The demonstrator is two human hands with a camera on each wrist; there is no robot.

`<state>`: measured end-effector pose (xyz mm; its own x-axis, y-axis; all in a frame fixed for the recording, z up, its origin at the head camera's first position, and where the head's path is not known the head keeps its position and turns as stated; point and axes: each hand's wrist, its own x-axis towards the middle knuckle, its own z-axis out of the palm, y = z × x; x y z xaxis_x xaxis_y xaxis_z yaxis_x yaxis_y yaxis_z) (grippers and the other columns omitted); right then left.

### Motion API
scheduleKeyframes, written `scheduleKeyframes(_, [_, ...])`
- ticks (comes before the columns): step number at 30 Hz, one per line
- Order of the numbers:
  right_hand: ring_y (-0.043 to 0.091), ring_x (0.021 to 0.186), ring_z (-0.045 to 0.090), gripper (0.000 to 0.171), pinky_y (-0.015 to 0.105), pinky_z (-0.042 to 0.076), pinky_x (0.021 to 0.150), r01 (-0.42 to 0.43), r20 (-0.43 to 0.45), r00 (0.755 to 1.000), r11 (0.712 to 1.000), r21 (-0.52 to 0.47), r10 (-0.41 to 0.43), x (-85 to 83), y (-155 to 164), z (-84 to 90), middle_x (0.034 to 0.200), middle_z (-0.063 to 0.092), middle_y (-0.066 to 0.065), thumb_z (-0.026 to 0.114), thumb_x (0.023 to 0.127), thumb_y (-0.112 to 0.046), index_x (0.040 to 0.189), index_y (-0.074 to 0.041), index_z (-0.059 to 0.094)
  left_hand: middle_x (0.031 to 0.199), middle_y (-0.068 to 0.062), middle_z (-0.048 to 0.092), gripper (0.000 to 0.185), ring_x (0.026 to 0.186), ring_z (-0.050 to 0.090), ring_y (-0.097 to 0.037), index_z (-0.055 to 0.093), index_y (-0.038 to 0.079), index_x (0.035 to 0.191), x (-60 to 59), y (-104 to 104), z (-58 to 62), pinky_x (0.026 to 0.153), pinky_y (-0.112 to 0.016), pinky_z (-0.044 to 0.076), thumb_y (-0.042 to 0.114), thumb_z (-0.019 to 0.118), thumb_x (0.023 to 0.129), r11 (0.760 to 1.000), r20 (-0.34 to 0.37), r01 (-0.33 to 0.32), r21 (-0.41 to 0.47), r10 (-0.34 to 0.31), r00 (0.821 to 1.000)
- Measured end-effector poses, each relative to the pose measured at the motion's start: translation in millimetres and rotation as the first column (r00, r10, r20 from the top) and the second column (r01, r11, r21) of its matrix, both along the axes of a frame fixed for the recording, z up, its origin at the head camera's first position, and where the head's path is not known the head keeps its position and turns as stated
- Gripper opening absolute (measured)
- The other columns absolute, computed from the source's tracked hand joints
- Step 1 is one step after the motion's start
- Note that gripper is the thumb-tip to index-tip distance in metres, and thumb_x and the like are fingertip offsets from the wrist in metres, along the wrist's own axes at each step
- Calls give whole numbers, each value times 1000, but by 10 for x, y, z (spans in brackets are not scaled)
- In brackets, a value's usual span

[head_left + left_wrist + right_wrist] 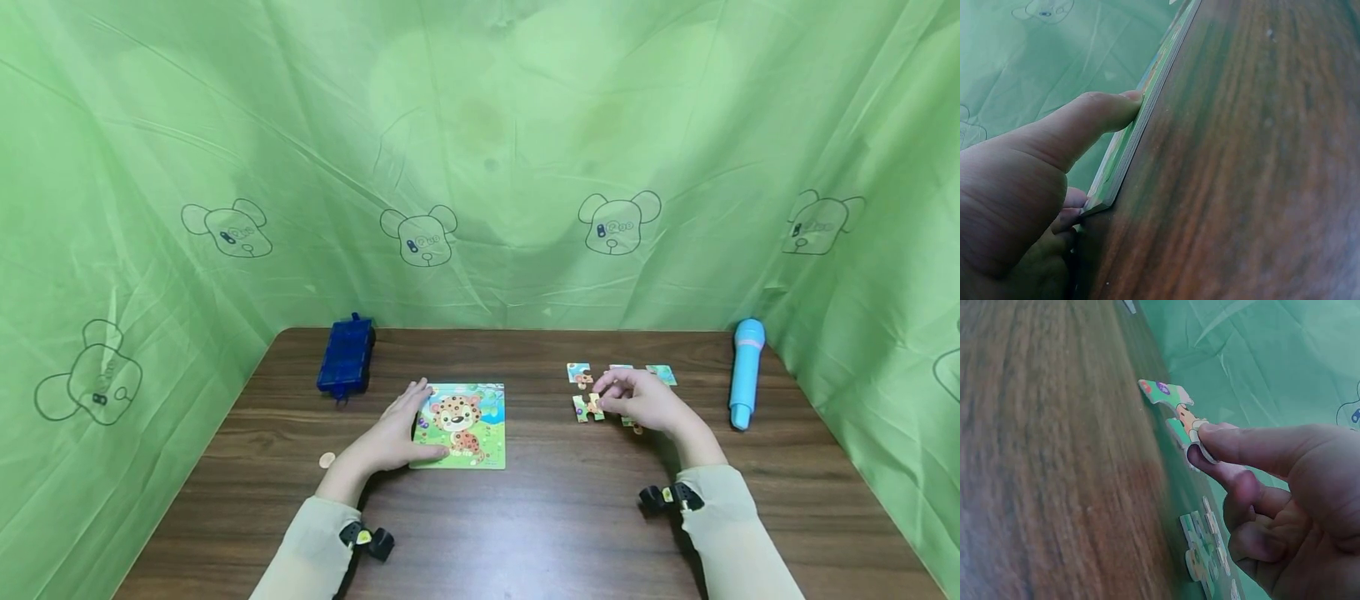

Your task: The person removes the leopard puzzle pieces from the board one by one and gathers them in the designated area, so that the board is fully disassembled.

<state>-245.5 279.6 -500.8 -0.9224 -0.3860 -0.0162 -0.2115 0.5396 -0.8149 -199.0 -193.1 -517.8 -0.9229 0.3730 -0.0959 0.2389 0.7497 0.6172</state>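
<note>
My left hand [388,435] rests at the left side of a square picture puzzle board [486,429], which shows a spotted cub on green grass. Its thumb presses on the board's face near the front edge; the other fingers extend along the left edge. With thumb and index finger, my right hand [633,402] pinches a puzzle piece [1186,415] in green and orange with a purple dot. The piece is tilted close over the table. Around this hand lie several other pieces, including one at the back [577,372] and a blue-green one [662,374], some partly hidden by the hand.
A dark blue case [347,357] sits at the back left of the brown wooden table [517,533]. Over on the right lies a light blue microphone-shaped object [746,375]. A small round beige disc [327,460] is beside my left wrist. Green cloth [495,167] surrounds the table.
</note>
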Motion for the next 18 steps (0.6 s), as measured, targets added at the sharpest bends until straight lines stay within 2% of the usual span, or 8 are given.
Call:
scheduleKeyframes(4, [16,67,63,26,30,50,57,-22,-20,1000,999,48,23,-3,-6,-2,90,76,4,81,99,-8,124,-8,75,182,-15,15,121,169,8,-37,29,4,173,-2,-3,-1,131,-68,16,59,91,85,1000,-5,2,3,-2,1000])
scheduleKeyframes(8, [14,61,59,23,30,50,53,-48,-33,998,996,71,50,-9,-13,-3,89,76,2,81,99,-7,121,-7,77,182,-16,16,120,169,8,-39,30,3,172,1,1,1,130,-69,16,58,91,84,1000,-10,4,12,-4,1000])
scheduleKeyframes(18, [10,70,60,13,30,51,69,-11,-141,989,987,161,34,-32,-36,-58,94,74,-5,85,94,-11,106,-14,80,183,-14,15,120,169,8,-37,29,4,172,-5,-5,-15,131,-68,16,58,90,85,1000,-9,3,-10,-3,1000])
